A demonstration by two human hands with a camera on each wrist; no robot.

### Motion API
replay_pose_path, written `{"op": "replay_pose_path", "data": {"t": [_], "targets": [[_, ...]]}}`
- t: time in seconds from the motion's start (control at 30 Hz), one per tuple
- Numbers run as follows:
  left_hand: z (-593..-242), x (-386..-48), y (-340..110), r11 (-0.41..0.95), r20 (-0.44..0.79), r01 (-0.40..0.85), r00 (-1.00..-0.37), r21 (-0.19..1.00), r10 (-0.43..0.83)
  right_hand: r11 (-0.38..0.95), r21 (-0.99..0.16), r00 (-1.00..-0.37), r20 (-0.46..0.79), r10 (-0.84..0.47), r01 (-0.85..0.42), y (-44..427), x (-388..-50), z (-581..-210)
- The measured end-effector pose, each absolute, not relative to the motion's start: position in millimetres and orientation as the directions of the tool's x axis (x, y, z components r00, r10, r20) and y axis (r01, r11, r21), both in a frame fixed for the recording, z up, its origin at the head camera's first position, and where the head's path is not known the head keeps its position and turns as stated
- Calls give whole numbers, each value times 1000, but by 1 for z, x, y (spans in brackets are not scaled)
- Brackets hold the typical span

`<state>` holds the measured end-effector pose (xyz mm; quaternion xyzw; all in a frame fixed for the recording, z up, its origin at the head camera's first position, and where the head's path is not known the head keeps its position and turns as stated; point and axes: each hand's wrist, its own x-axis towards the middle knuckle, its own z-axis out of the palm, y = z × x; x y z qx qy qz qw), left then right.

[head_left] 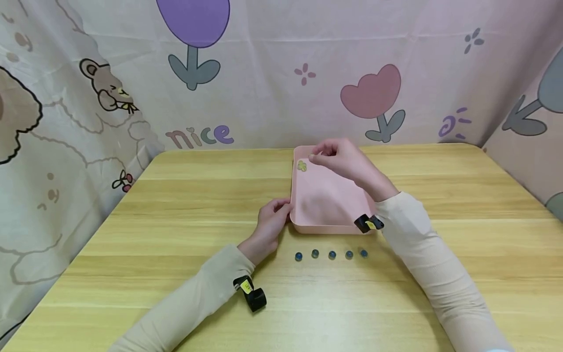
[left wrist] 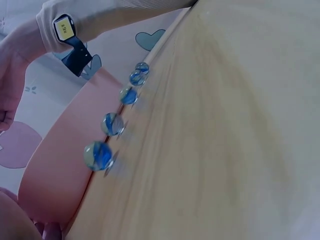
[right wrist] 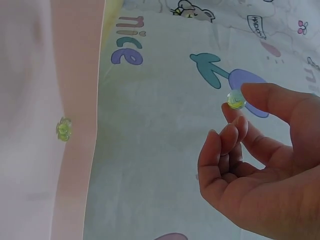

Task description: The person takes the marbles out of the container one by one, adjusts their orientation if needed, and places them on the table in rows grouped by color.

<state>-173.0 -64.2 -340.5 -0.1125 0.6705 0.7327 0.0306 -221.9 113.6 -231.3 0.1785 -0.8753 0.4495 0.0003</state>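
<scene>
Between the thumb and index finger of my right hand (head_left: 343,159) a yellow-green glass marble (right wrist: 236,100) is pinched, raised above the far part of a pink tray (head_left: 325,229). Several yellow-green marbles (head_left: 301,166) sit close together in the tray's far left corner. Near the front left corner, my left hand (head_left: 269,222) grips the tray's side wall, with thumb and fingers at its edge. In front of the tray, several blue glass marbles (head_left: 332,255) form a row across the table; the left wrist view shows blue swirls inside the nearest marble (left wrist: 98,155).
The tray stands on a wood-grain table (head_left: 211,195). A printed curtain (head_left: 264,73) hangs behind the table and along both sides. Each wrist bears a black strap (head_left: 255,297) with a small yellow display.
</scene>
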Motion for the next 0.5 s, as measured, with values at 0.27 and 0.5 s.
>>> {"op": "replay_pose_path", "data": {"t": [0.27, 0.5], "targets": [[-343, -169, -60, -121, -191, -172, -966, 978, -175, 593, -749, -946, 141, -293, -296, 126, -222, -232], [-342, -167, -59, -101, -178, -161, -964, 982, -199, 687, -712, -984, 29, -177, -145, 162, -240, -243]]}}
